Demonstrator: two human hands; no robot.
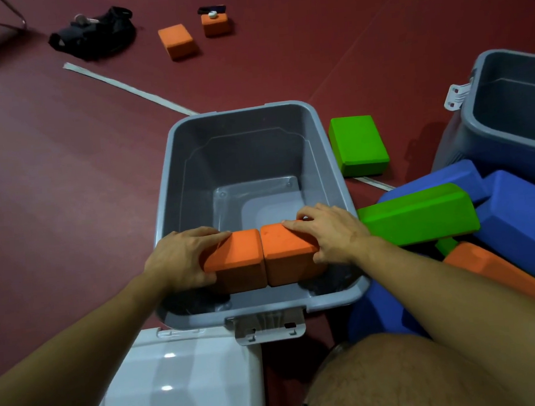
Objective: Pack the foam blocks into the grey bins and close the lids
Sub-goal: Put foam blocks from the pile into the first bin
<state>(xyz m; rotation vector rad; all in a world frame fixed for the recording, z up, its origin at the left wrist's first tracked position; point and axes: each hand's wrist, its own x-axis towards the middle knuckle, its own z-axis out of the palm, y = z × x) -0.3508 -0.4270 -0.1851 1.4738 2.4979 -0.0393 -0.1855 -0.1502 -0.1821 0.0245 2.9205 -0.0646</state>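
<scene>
left arm: bare, no sleeve in view
right arm: bare, no sleeve in view
left hand: bare, no glove, ring or watch
right hand: bare, no glove or ring
knee: bare, hairy

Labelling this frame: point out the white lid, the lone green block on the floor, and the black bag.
white lid [177,379], head view, on its glossy top face.
lone green block [355,141], head view, on its broad top face.
black bag [96,33], head view, on its middle.
</scene>
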